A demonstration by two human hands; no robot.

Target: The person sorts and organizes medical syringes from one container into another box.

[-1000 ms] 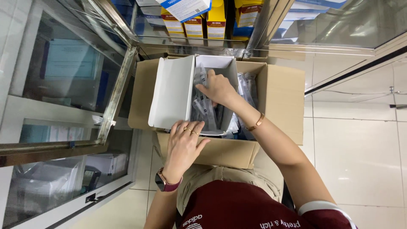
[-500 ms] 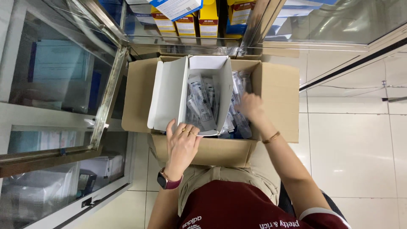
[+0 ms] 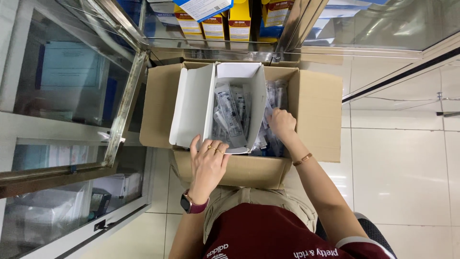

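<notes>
Down at the near lip of the white carton: left hand point(image 3: 209, 165) sits here, palm over the edge, fingers loosely curled and gripping the carton's front wall, thumb on the outside. Rings and a dark wristwatch point(image 3: 188, 203) on that side, fwiw.

Left hand's job, as far as I can judge: just steadying, not picking anything.

Right hand: right hand point(image 3: 281, 123) is dipped into the gap beside the carton, fingers bent down into the loose packets. Can't honestly tell if it's pinching one or just resting on the pile, since the fingertips are buried. Thin bracelet point(image 3: 303, 158) on that wrist.

Loose packets: the clear sealed packets point(image 3: 272, 98) lie directly under and just beyond the right hand, heaped between the carton's right wall and the brown box wall.

White carton: white carton point(image 3: 232, 108) stands open, lid flap point(image 3: 192, 106) folded out to the left, more clear packets point(image 3: 229, 112) stacked inside with their long axis running away from the person.

Key relation: the carton opening lies just left of the right hand, touching distance; the right hand is clearly the nearer one to the loose pile.

Outer box: brown cardboard box point(image 3: 316, 115) holds everything, resting against the person's lap.

Further out: glass cabinet door point(image 3: 72, 81) swung open at left, yellow and blue boxes point(image 3: 239, 20) on the shelf beyond.
</notes>
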